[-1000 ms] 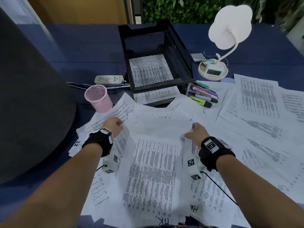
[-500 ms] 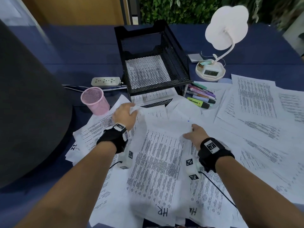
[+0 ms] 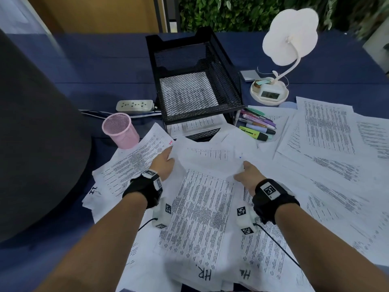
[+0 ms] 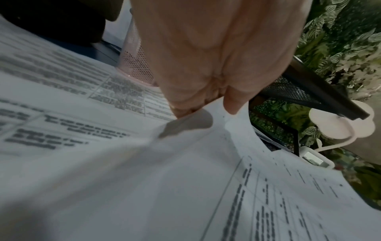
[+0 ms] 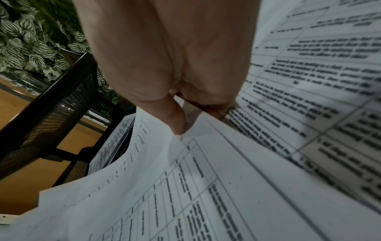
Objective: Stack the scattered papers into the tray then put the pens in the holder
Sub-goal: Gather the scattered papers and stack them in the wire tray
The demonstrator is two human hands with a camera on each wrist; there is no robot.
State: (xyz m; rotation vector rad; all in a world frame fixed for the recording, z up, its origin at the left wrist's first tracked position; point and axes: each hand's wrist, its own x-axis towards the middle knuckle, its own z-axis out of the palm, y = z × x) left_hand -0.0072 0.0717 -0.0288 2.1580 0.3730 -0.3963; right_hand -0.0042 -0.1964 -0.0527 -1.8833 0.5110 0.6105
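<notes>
Printed papers (image 3: 324, 131) lie scattered over the blue table. One sheet (image 3: 208, 157) is held up in front of the black mesh tray (image 3: 195, 60). My left hand (image 3: 163, 165) pinches its left edge, thumb on top (image 4: 233, 104), fingers under the sheet. Its right edge is pinched by my right hand (image 3: 246, 173), thumb pressed on the sheet (image 5: 175, 120). The tray's lower tier holds some papers (image 3: 193, 125). Several pens and highlighters (image 3: 256, 127) lie right of the tray. A pink mesh holder (image 3: 120, 131) stands empty left of the tray.
A white cloud-shaped lamp with a clock base (image 3: 271, 91) stands behind the pens. A power strip (image 3: 134, 106) lies behind the holder. A dark rounded object (image 3: 31, 133) fills the left side. Foliage (image 3: 227, 13) lines the back.
My left hand moved right and forward to the sheet's left edge and took hold of it. The sheet's far end has lifted toward the tray. My right hand kept its grip.
</notes>
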